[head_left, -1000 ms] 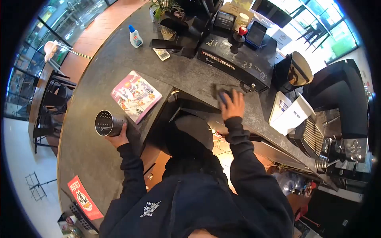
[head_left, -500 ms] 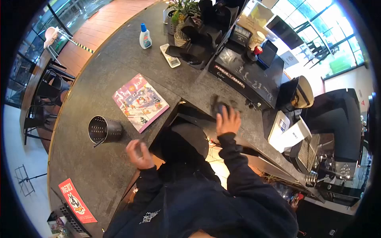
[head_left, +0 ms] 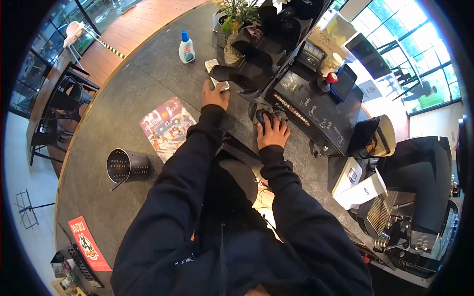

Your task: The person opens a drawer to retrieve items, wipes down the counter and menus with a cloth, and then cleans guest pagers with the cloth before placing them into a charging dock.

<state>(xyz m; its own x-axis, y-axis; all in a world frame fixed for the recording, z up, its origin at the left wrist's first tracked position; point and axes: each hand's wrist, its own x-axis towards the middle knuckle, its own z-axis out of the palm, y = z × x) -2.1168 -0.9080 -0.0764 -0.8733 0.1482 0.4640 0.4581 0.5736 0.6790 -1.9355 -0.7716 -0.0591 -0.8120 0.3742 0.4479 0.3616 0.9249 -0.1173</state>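
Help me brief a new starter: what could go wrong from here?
The left hand, at the white device, could knock the nearby upright bottle. The left sleeve might tip the perforated metal canister if it swings outward. The dark cloth under the right hand might catch against the black box beside it.

Left arm (head_left: pixel 180 175): extended forward, angled inward. Left hand (head_left: pixel 216 96): back upward, farther forward than the right hand (head_left: pixel 273 134). Right arm (head_left: pixel 303 197): extended forward, hand back upward, fingers (head_left: pixel 267 122) spread.
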